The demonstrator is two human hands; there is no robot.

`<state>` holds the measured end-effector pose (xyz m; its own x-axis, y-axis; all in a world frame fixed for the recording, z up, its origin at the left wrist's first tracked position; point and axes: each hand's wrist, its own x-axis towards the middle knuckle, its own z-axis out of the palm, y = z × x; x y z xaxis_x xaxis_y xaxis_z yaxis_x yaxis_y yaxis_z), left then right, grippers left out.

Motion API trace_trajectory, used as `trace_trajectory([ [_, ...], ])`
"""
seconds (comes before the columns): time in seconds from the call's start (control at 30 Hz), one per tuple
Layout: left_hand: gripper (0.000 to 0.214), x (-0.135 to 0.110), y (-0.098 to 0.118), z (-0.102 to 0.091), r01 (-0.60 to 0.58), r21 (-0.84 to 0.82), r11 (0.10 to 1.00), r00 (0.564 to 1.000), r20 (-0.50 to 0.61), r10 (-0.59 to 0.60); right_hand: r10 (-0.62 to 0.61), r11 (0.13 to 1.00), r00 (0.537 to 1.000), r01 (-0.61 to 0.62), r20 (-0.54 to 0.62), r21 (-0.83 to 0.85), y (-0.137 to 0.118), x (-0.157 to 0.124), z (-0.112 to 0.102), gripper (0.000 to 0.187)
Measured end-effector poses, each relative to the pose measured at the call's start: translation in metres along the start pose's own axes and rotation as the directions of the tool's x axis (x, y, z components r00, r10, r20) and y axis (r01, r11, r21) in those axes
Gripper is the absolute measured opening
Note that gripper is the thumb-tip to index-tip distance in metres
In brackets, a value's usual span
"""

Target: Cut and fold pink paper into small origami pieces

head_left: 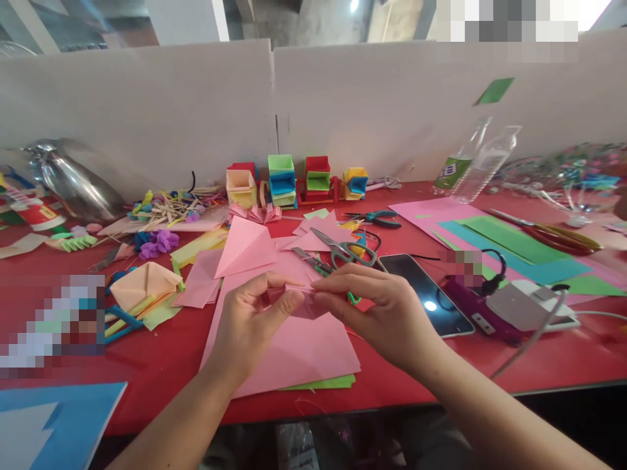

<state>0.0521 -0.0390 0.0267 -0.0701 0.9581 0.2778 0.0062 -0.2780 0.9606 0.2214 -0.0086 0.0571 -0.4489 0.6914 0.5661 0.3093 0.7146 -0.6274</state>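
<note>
My left hand [255,320] and my right hand [377,310] meet above the red table [161,359], both pinched on a small folded piece of pink paper [306,301]. Thumbs and forefingers press its top edge. Under the hands lies a large pink sheet [298,352] on top of a green sheet [328,383]. A folded pink triangle [245,247] stands just behind the left hand. Grey-handled scissors [343,249] lie just beyond the right hand.
A phone [426,294] lies right of my right hand, beside a purple tool [482,313] with cables. Coloured paper boxes [294,179] line the white back wall. Two plastic bottles [475,163], teal pliers [382,217], coloured sheets [514,251] and red-handled scissors [553,235] sit at the right.
</note>
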Motion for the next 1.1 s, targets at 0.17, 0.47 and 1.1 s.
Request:
trace_trajectory([
  [0.17, 0.006, 0.001, 0.002, -0.001, -0.04, 0.107, 0.993, 0.999, 0.009, 0.039, 0.016, 1.0, 0.999, -0.014, 0.046, -0.025, -0.001, -0.001, -0.001, 0.011],
  [0.47, 0.005, -0.003, 0.006, -0.001, -0.222, 0.39, 0.894, 0.975, 0.093, 0.201, -0.119, 0.965, 0.993, 0.12, 0.019, -0.231, -0.002, -0.003, 0.003, 0.013],
  [1.1, 0.01, 0.002, 0.005, -0.009, -0.077, 0.612, 0.787, 0.977, 0.202, -0.061, 0.087, 0.995, 0.978, -0.076, 0.191, -0.065, 0.011, 0.001, 0.006, 0.012],
])
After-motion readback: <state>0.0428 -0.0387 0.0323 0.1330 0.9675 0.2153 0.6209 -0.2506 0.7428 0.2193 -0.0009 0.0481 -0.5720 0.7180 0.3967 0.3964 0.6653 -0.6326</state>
